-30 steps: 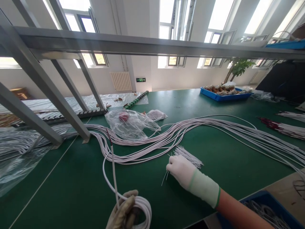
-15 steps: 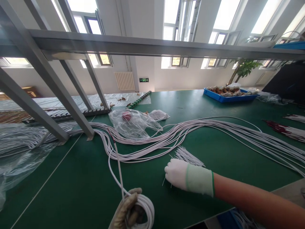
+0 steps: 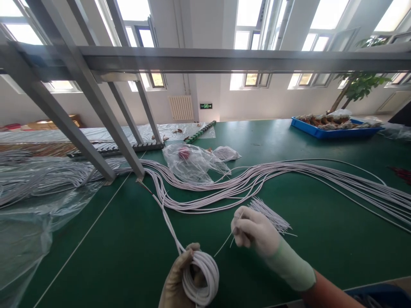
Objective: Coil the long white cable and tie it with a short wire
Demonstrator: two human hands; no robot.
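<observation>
Your left hand (image 3: pixel 180 280) is closed around a coil of white cable (image 3: pixel 202 276) low at the near table edge, loose end running up toward the long cable bundle (image 3: pixel 257 179). Your right hand (image 3: pixel 255 231), in a white glove, pinches a thin white tie (image 3: pixel 223 246) just right of the coil. Pile of ties (image 3: pixel 271 216) sits just behind that hand on the green table (image 3: pixel 112 239). Clear plastic bag (image 3: pixel 192 164) lies beyond the bundle, blue tray (image 3: pixel 334 130) far right.

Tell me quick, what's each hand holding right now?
Left hand: closed around a coil of white cable.
Right hand: pinching a thin white tie.
</observation>
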